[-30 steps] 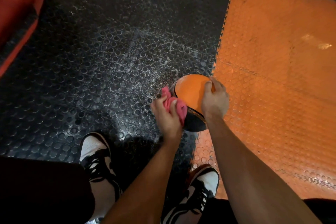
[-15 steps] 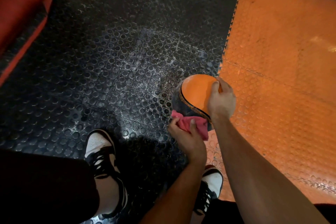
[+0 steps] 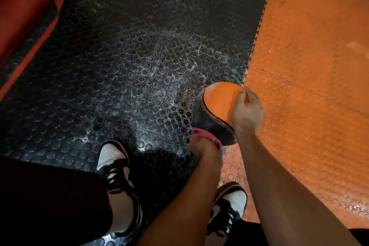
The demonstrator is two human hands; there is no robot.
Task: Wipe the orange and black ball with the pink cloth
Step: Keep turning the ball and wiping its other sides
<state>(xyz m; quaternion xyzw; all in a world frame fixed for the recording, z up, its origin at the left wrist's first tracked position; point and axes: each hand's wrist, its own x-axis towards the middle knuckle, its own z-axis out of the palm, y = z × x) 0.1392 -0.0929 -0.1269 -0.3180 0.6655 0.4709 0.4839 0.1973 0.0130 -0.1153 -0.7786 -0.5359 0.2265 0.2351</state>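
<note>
Left hand [image 3: 205,148] grips the pink cloth [image 3: 207,135] against the ball; right hand [image 3: 247,113] steadies the ball.

The left hand's grip is closed on the cloth, pressed to the near, lower black side of the orange and black ball [image 3: 216,109]. The right hand's fingers curl over the ball's right side, holding it. The ball sits on the floor at the seam between the black studded mat [image 3: 119,66] and the orange mat [image 3: 311,66]. Two black-and-white sneakers [image 3: 114,163] stand nearer.
</note>
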